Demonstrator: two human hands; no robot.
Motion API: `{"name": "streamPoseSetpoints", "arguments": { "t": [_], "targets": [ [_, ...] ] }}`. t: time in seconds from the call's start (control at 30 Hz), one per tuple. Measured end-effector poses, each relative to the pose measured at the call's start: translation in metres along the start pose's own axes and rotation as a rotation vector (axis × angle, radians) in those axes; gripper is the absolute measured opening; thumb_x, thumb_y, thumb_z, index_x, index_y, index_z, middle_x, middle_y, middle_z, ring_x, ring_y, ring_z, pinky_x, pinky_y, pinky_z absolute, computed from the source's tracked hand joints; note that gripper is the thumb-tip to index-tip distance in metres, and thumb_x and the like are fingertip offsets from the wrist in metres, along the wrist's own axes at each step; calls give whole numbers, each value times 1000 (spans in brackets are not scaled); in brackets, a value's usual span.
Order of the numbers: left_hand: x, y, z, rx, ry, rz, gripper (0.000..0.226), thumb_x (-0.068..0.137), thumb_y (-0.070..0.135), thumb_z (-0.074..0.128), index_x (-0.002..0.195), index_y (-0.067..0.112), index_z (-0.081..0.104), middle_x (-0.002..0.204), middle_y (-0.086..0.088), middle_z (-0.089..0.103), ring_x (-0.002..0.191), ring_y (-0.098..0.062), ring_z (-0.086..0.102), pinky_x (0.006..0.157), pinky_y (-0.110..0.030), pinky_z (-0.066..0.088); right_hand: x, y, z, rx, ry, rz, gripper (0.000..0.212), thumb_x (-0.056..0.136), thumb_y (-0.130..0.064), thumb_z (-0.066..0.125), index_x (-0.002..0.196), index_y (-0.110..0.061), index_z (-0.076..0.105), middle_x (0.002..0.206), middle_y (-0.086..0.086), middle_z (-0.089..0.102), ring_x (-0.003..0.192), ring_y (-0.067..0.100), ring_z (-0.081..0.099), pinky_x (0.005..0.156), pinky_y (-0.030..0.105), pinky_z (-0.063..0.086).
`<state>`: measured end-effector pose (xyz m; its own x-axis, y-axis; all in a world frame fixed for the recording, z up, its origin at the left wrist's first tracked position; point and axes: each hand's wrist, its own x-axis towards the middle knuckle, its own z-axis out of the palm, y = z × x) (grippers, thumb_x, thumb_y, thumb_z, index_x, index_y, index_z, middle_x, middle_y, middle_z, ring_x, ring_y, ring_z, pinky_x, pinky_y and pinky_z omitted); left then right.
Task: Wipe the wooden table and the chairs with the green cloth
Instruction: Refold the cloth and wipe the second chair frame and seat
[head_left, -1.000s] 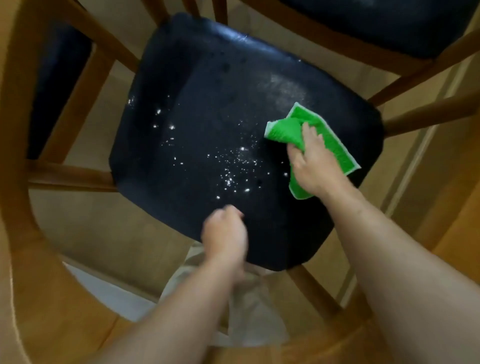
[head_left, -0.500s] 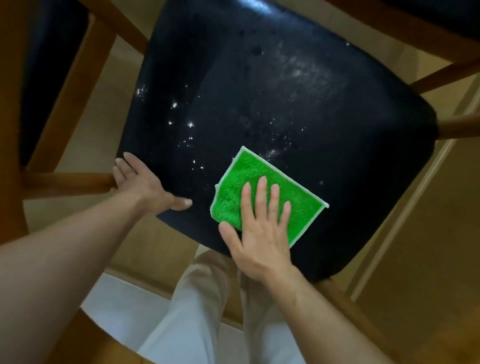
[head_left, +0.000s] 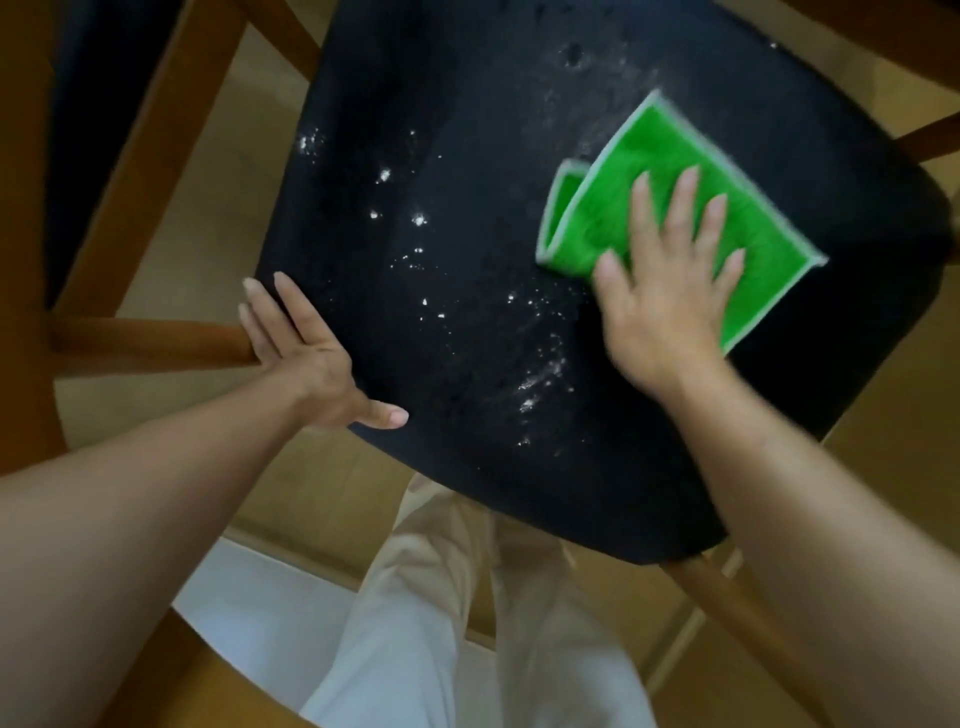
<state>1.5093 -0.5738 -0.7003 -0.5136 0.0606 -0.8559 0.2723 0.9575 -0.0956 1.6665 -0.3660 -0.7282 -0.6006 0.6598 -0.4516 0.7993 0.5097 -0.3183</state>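
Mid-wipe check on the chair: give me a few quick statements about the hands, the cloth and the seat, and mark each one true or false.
1. The right hand presses the green cloth flat with straight fingers. True.
2. The cloth lies on the wooden table. False: it lies on the black chair seat.
3. White specks dot the seat to the left of the cloth. True.
4. The left hand holds a second cloth. False: it holds nothing and rests on the seat's left edge, fingers straight.
5. One corner of the cloth is folded over. True.
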Motion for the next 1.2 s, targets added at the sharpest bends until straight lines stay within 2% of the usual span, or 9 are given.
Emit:
{"name": "streamPoseSetpoints", "arguments": {
  "t": [0.13,0.23,0.33,0.4,0.67,0.83,0.93,1.07,1.2],
  "targets": [
    [2,-2,-3,3,-43,10,165,48,56,86,121,9,-54,136,-15,-54,131,-32,-41,112,-45,-9,-104,-29,53,-77,-241,-159,61,93,-56,11,144,-47,-20,150,-9,-40,135,20,-42,111,52,-18],
    [4,-3,-2,8,-46,-1,168,45,60,86,116,9,-57,133,-16,-55,130,-33,-42,112,-45,-8,-149,-38,84,-125,-329,-247,58,95,-56,11,143,-50,-22,151,-6,-39,137,25,-39,110,56,-17],
    [7,-4,-3,4,-57,19,169,43,61,86,101,14,-65,127,-15,-59,128,-33,-45,111,-45,-9,-132,-33,79,-211,-203,-310,61,95,-52,28,151,-42,5,159,0,-4,147,31,6,111,59,13],
    [9,-4,-3,-5,-63,29,167,42,60,87,88,17,-68,123,-13,-62,127,-32,-46,111,-45,-9,-95,-24,62,-230,-99,-326,63,93,-54,31,151,-38,13,157,-2,7,145,33,21,111,59,18],
    [12,-2,-3,29,-75,-21,165,42,64,85,85,13,-67,123,-15,-61,126,-34,-46,111,-48,-10,41,-25,4,-108,127,31,67,93,-55,25,154,-37,3,163,-1,-10,148,30,-11,114,60,-5],
    [9,-1,-8,25,-121,-19,164,46,64,83,89,9,-66,123,-20,-61,124,-38,-47,111,-52,-7,-64,-36,51,-243,-85,-170,67,94,-55,22,151,-40,-10,159,-1,-21,145,28,-19,113,57,-6],
    [8,-1,-10,14,-132,-1,164,47,64,83,95,7,-64,123,-21,-61,123,-40,-47,112,-52,-5,-125,-20,75,-373,-147,-358,69,94,-53,30,153,-37,-3,161,2,-8,147,33,-2,113,59,4],
    [10,-1,-10,9,-120,0,165,47,62,84,89,8,-66,113,-18,-65,122,-39,-49,112,-52,2,-108,-17,65,-368,-165,-460,64,93,-52,34,152,-39,13,158,-4,7,143,33,18,110,56,9],
    [13,0,-8,26,-103,-14,166,45,63,85,86,8,-67,108,-18,-66,122,-40,-48,113,-51,6,-31,-38,38,-307,-59,-377,64,92,-56,29,152,-39,13,160,-4,3,147,31,8,114,56,4]
  ]
}}
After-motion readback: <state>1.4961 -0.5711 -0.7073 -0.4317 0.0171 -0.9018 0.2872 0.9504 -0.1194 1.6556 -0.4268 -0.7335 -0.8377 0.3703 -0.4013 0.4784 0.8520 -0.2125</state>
